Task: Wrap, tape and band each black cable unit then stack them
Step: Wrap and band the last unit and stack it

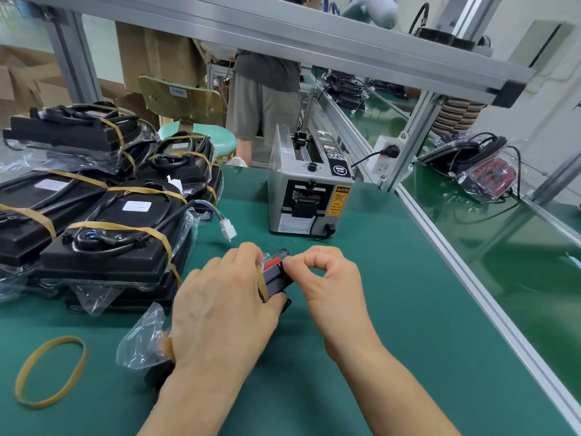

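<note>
A black cable unit [276, 278] in a clear plastic bag [141, 338] lies on the green table mat [377, 309], mostly covered by my left hand [220, 306], which grips it from above. A tan rubber band [262, 284] runs over the unit beside my left fingers. My right hand [330, 284] pinches the unit's far end, where a red part shows. A stack of banded black units [103, 215] sits at the left. A loose rubber band [50, 371] lies near the front left.
A grey tape dispenser machine [309, 190] stands behind my hands. An aluminium rail [471, 278] bounds the mat on the right. More bagged units [471, 165] lie beyond it. A person [264, 96] stands by a green stool [201, 140] at the back.
</note>
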Tool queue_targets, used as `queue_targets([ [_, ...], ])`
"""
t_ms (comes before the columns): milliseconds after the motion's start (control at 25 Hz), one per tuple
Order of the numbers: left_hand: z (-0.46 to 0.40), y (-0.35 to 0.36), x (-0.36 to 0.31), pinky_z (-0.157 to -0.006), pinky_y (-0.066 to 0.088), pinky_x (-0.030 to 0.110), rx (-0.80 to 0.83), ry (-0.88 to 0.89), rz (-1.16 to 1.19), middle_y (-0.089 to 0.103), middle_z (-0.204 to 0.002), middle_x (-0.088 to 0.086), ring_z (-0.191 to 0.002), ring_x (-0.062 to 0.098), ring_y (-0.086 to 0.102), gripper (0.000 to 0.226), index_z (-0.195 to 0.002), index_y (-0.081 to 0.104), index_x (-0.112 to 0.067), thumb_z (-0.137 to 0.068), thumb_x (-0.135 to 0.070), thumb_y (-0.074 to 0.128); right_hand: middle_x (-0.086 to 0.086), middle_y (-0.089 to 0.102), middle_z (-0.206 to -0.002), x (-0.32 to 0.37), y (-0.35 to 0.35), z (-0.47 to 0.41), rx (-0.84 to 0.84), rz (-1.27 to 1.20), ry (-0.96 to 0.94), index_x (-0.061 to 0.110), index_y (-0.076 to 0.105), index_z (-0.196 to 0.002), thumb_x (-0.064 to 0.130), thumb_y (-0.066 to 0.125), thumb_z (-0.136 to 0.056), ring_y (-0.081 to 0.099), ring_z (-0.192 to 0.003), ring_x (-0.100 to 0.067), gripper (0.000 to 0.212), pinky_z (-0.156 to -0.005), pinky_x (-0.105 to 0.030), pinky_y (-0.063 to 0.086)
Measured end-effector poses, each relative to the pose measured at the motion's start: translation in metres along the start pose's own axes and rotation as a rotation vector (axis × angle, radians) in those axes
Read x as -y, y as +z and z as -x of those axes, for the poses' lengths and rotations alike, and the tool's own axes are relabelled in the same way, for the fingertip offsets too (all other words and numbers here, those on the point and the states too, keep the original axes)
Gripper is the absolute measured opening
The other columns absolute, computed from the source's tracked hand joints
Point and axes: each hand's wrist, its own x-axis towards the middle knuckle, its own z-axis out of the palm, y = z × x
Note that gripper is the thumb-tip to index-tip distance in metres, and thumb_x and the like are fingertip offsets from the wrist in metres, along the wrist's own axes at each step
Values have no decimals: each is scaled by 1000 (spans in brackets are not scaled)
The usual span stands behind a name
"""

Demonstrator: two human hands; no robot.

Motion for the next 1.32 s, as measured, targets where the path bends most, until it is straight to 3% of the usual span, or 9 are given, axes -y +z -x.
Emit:
queue_targets([
  [240,1,0,0,-53,25,26,4,-13,11,59,-62,-7,-54,24,55,46,-74,55,-24,-46,-43,86,14,55,-95,0,5,3,-63,134,-6,26,66,-63,27,69,-81,53,-94,2,18,-102,-39,38],
  [480,2,-2,0,-52,26,24,6,-3,15,58,-57,-6,-49,24,55,50,-73,57,-22,-39,-40,90,10,50,-110,-7,9,3,-131,-176,124,34,45,-108,25,62,-88,49,-94,9,28,-90,-19,39],
  [640,1,-1,0,-51,26,25,1,-5,28,53,-55,-7,-50,25,54,44,-74,57,-23,-46,-40,87,22,49,-110,-7,12,2,22,-26,104,41,46,-99,30,69,-84,45,-106,10,30,-111,-42,29],
  [760,0,-1,0,-52,28,27,9,-18,43,49,-57,-10,-54,24,55,42,-76,56,-25,-51,-43,85,20,51,-109,-9,7,0,91,-25,82,40,50,-100,29,74,-77,46,-105,9,35,-105,-36,36],
  [920,0,-5,3,-57,29,28,91,-61,96,49,-62,-13,-66,19,56,41,-83,55,-33,-54,-50,79,6,53,-105,-8,-15,-23,59,-197,210,25,55,-105,15,70,-83,49,-90,1,29,-72,-13,36],
  [1040,-1,-13,17,-66,43,26,108,-67,486,66,-74,-21,-76,7,64,44,-83,60,-38,-45,-56,75,10,58,-113,-9,-35,-29,93,-191,193,25,57,-110,33,65,-86,53,-97,0,26,-71,-11,33],
  [1120,-6,-18,30,-78,51,20,117,-77,921,72,-85,-15,-82,5,68,48,-88,67,-34,-43,-48,79,20,56,-125,-7,-45,-23,387,-67,-36,33,53,-122,47,69,-73,50,-117,6,54,-87,-8,36],
  [1200,-8,-17,42,-79,52,16,73,-34,1248,74,-90,-5,-83,9,69,51,-93,71,-27,-45,-33,83,22,52,-134,6,-52,-20,616,44,-198,40,44,-134,46,79,-61,45,-125,7,82,-100,-11,37],
  [1320,-5,-6,49,-76,54,19,-5,-20,1470,74,-90,-2,-81,10,69,54,-95,70,-24,-44,-11,83,22,56,-125,31,-57,-25,622,176,-369,44,47,-128,35,89,-53,52,-120,2,86,-101,-21,41],
])
